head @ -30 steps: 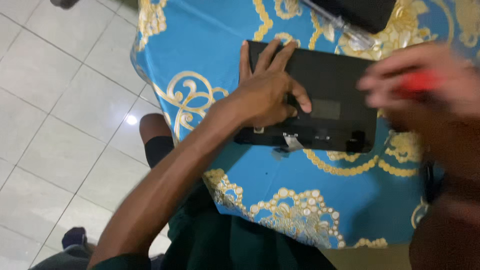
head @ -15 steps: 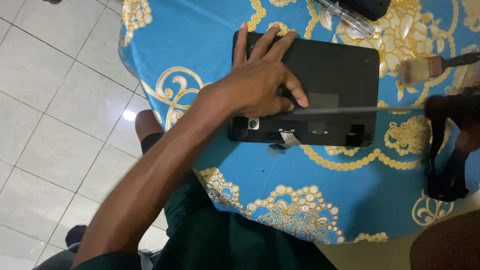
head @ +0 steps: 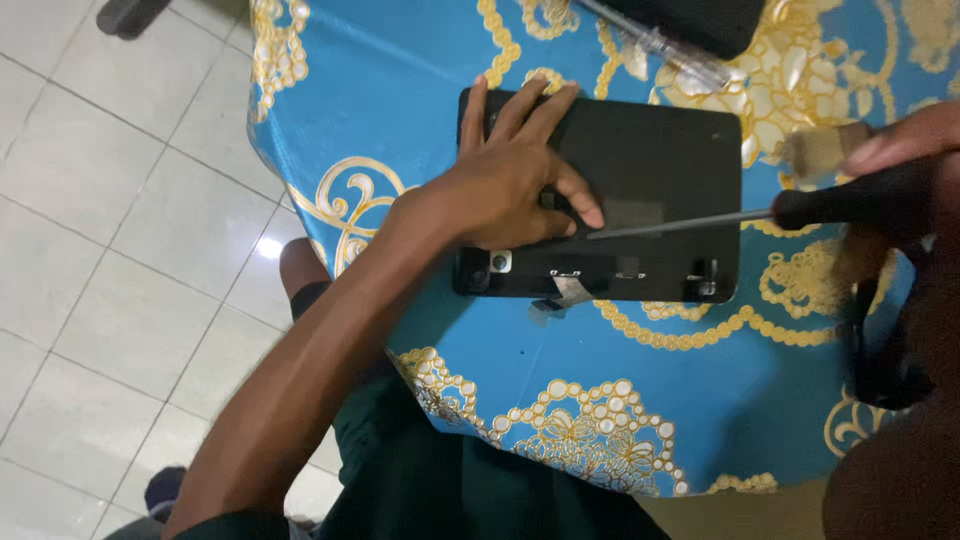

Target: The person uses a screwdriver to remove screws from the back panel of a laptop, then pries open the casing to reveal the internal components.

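Note:
A flat black device panel [head: 650, 200], about tablet size, lies on a table covered by a blue cloth with gold patterns [head: 400, 110]. My left hand [head: 505, 180] presses flat on the panel's left half, fingers spread and thumb pointing right. My right hand [head: 900, 170] at the right edge grips a screwdriver [head: 700, 222] by its black handle. The thin metal shaft reaches left across the panel, and its tip sits just beside my left thumb. A short ribbon strip [head: 565, 293] sticks out from the panel's near edge.
A clear-handled tool [head: 660, 45] and another dark object [head: 700, 20] lie at the far side of the table. A small brush [head: 825, 150] rests near my right hand. White tiled floor [head: 120, 250] lies left. My knees are under the table's near edge.
The right hand has come into view holding the screwdriver, and its tip has moved left onto the panel beside my thumb. The left hand has stayed pressed on the panel.

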